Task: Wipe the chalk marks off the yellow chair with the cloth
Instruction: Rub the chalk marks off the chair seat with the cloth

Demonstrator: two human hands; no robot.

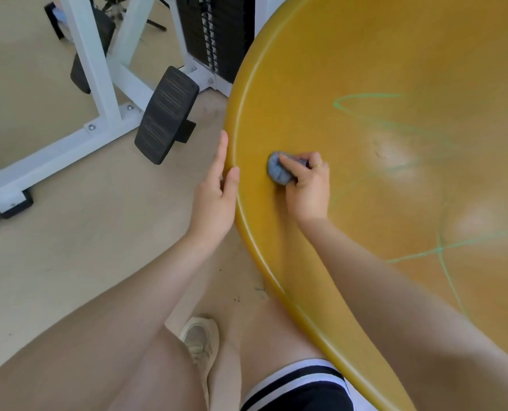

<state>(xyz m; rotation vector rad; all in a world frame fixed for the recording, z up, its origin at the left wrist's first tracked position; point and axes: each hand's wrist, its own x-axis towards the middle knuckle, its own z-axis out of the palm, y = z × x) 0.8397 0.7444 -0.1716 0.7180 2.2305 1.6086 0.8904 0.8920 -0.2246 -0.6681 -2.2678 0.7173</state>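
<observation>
A: Wiping is under way: the right hand (307,185) grips a balled grey cloth (279,170), fingers curled round it, pressed on the yellow chair (321,69) just inside its left rim.

B: And the left hand (217,197)?

A: Fingers straight, bracing that rim. Green chalk marks (436,250) lie well to the right, so the next stroke likely sweeps across the open seat; the gym machine (98,93) stands apart on the floor.

Single head view, looking steeply down, close over yellow chair (365,69) rim and floor (68,247)
</observation>
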